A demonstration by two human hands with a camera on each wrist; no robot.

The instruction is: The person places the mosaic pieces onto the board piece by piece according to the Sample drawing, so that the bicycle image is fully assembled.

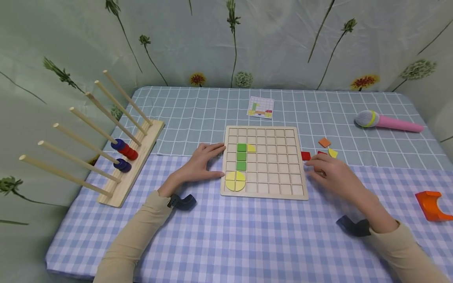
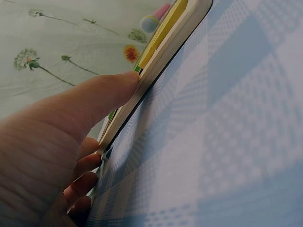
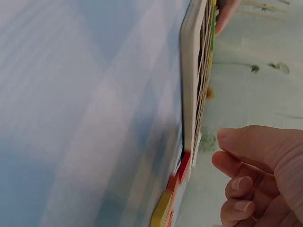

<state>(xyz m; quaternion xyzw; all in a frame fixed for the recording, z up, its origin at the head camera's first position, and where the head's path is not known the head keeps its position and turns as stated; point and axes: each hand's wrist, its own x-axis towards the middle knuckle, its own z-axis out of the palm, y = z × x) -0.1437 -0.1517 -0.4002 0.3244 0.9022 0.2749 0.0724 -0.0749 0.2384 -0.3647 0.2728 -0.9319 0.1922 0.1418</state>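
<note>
A wooden grid board (image 1: 279, 169) lies on the table. In its left part sit several green squares (image 1: 242, 156), a yellow piece (image 1: 251, 148) and yellow quarter pieces forming a circle (image 1: 235, 181). My left hand (image 1: 198, 165) touches the board's left edge with fingers and thumb spread; the left wrist view shows the thumb against the rim. To the board's right, my right hand (image 1: 334, 175) hovers with fingers bent and nothing visible between thumb and forefinger. Close to it are a red piece (image 1: 306, 156), another red piece partly hidden, a yellow piece (image 1: 332, 153) and an orange piece (image 1: 324, 142).
Behind the board lies a small pattern card (image 1: 260, 107). A wooden peg rack (image 1: 138, 169) with blue and red beads stands at left. On the right are a pink toy microphone (image 1: 389, 122) and an orange curved block (image 1: 429, 206). A floral curtain hangs behind.
</note>
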